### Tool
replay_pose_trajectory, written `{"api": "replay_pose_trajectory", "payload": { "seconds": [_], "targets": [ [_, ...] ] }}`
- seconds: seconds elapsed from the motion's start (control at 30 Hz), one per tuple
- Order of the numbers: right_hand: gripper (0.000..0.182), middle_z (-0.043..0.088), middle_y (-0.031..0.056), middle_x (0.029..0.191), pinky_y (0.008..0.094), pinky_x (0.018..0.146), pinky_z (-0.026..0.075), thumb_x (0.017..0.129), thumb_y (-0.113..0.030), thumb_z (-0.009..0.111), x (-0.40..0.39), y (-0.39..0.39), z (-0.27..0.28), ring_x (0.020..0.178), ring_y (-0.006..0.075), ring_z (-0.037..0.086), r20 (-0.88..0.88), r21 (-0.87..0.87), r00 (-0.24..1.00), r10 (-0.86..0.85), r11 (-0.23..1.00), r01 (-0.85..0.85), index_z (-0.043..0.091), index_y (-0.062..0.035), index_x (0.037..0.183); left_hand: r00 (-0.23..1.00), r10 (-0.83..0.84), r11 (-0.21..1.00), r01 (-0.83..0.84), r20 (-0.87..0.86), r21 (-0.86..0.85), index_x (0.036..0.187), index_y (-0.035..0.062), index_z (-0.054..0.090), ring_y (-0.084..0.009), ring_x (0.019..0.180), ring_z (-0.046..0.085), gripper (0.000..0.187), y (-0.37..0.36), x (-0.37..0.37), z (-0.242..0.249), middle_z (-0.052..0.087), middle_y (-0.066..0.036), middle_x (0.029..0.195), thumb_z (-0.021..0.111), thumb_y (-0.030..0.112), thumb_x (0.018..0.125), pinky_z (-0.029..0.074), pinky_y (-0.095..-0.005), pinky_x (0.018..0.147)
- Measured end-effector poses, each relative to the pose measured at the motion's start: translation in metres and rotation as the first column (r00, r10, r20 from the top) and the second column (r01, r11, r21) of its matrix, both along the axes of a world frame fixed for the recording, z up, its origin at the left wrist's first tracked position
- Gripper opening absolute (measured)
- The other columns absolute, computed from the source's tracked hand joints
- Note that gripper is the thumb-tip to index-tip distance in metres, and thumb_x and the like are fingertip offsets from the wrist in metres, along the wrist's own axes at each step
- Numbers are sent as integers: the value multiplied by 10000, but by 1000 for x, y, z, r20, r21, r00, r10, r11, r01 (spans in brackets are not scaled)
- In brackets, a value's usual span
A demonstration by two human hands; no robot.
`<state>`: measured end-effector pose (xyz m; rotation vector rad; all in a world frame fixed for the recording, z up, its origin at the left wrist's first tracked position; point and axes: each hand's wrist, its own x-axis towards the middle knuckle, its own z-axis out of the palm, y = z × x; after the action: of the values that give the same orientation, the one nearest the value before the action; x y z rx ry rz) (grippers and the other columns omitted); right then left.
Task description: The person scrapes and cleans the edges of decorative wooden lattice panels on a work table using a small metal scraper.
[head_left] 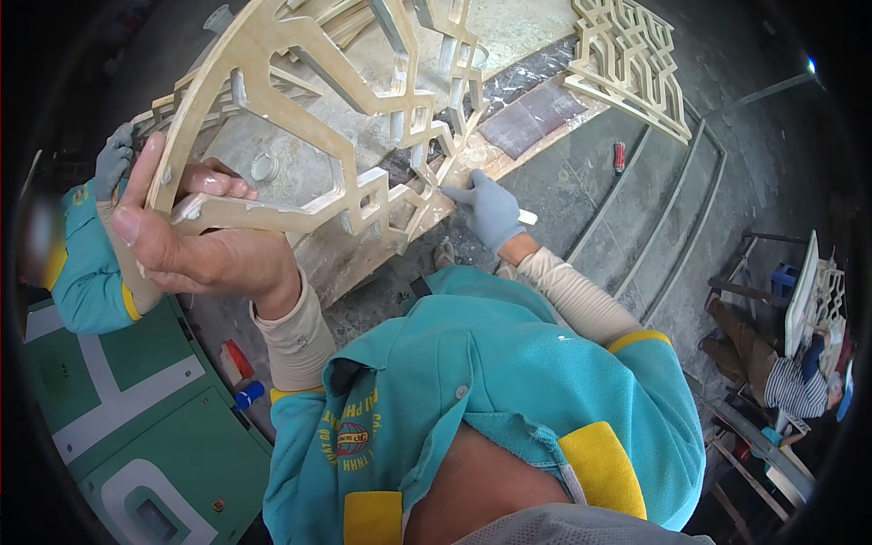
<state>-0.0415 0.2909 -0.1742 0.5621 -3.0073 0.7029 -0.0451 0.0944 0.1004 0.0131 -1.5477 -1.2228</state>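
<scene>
The bare left hand (195,241) pinches 1 corner of the curved wooden panel (300,132), which tilts up over the table (522,32). The gloved right hand (495,213) is curled around a white stick (528,217), 1 finger poking toward the panel. My guess: this step is tidying the cut edges, and the next move calls for a steady hold. 1 small cup (264,167) sits behind (I can't tell what's inside).

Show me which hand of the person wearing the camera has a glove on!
The right hand, in a grey glove; the left hand, gripping the curved wooden panel, is bare.
</scene>
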Motion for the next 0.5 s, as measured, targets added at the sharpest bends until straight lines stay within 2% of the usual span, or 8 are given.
{"api": "replay_pose_trajectory", "payload": {
  "seconds": [0.07, 0.13, 0.27, 0.33, 0.47, 0.5],
  "targets": [
    [470, 542, 113, 975, 407, 686, 546, 798, -49, 615, -7, 4, -2, 833, 298, 636, 41, -66, 999, -2, 998, 5, 672, -313, 1183, 1000, -5, 1000, 5, 5, 5, 1002, -80, 616, -113, 431, 455, 676, -2, -2, 0, 488, -62, 563, 399, 561, 991, 393, -219, 407],
    [486, 523, 105, 911, 406, 666, 525, 818, -54, 617, -21, 7, -1, 775, 298, 626, -69, -66, 983, -170, 984, 165, 690, -346, 1200, 1000, -15, 1000, 14, 10, 11, 1009, -81, 616, -114, 433, 458, 680, -2, -2, 0, 489, -64, 566, 399, 563, 991, 397, -222, 409],
    [456, 536, 102, 897, 415, 673, 520, 819, -67, 624, -11, 1, 0, 795, 296, 630, -127, 37, 976, -178, 982, 184, 704, -336, 1178, 1000, -23, 1000, 23, 20, 5, 1021, -89, 629, -117, 445, 476, 680, -8, -4, 1, 507, -69, 582, 415, 555, 991, 407, -223, 419],
    [405, 555, 113, 964, 411, 679, 545, 837, -74, 593, -1, 4, 6, 836, 303, 651, 22, 48, 1000, -18, 999, 17, 688, -296, 1163, 999, -34, 999, 34, 26, 11, 1026, -92, 633, -119, 449, 482, 678, -13, -4, 0, 511, -70, 584, 419, 550, 992, 411, -224, 423],
    [393, 560, 107, 969, 409, 686, 552, 830, -80, 607, -13, 4, 10, 833, 299, 653, 43, 19, 997, -66, 998, 66, 684, -275, 1162, 998, -64, 998, 64, 2, 25, 1012, -92, 649, -118, 451, 487, 663, -11, -5, -1, 509, -67, 565, 435, 535, 992, 417, -230, 430],
    [408, 559, 106, 963, 421, 696, 545, 824, -80, 611, -21, 4, 8, 821, 301, 648, -29, 52, 990, -137, 989, 139, 693, -299, 1159, 998, -60, 998, 60, -9, 24, 1006, -90, 653, -117, 451, 486, 657, -10, -4, -1, 505, -64, 558, 438, 531, 992, 417, -231, 431]
  ]
}}
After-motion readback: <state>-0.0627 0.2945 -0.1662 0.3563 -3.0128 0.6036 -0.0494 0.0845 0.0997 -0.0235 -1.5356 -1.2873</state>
